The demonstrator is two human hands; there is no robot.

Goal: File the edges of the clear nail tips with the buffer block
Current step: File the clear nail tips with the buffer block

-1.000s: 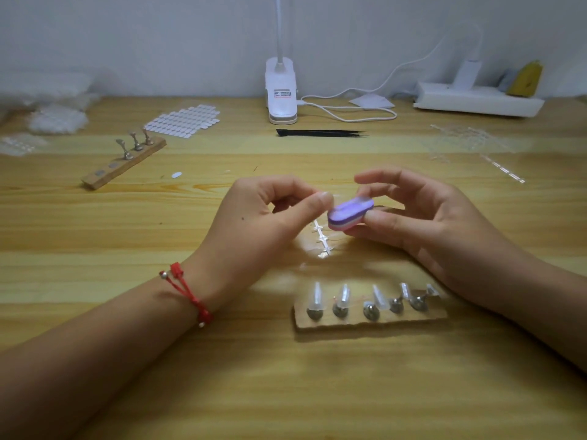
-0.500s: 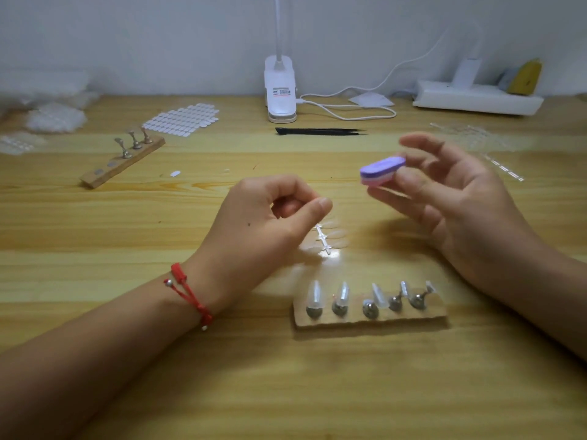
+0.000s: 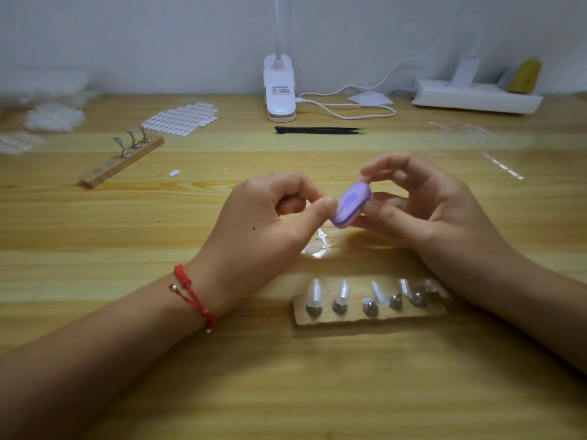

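Note:
My right hand (image 3: 425, 214) pinches a small purple buffer block (image 3: 351, 207) between thumb and fingers, tilted on edge above the table's middle. My left hand (image 3: 263, 230) has thumb and forefinger pinched together right against the block's lower left end; whatever they pinch is too small and clear to make out. Below the hands lies a clear sprue of nail tips (image 3: 319, 242) on the wood. Nearer to me a wooden holder (image 3: 368, 315) carries several clear nail tips (image 3: 316, 292) on metal stands.
A second wooden holder (image 3: 117, 163) with three bare stands lies at the left. A sheet of white stickers (image 3: 181, 119), a clip lamp (image 3: 279, 90), black tweezers (image 3: 317, 130), a white power strip (image 3: 476, 96) and clear tip strips (image 3: 476, 138) line the far side.
My right hand lifted the buffer block up and to the right, away from the left hand, then brought it back down against the left fingertips, now tilted more upright.

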